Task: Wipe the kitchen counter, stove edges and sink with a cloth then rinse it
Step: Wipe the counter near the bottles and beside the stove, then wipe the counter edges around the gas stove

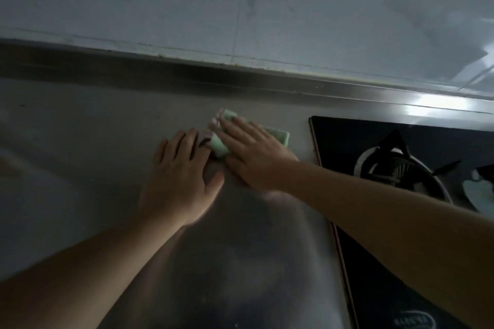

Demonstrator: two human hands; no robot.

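Observation:
A folded light green cloth (219,146) lies on the steel counter (80,147), a little left of the stove. My right hand (251,152) lies flat on top of the cloth with straight fingers, pressing it down and covering most of it. My left hand (179,179) rests flat on the counter just left of the cloth, its fingertips close to the cloth's near edge. The black glass stove (374,141) sits at the right, its left edge running toward me.
A burner with a black pan support (401,173) stands on the stove. A raised steel back ledge (187,72) runs along the tiled wall (240,8) behind the counter. A bright light reflection shows at the far right of the ledge.

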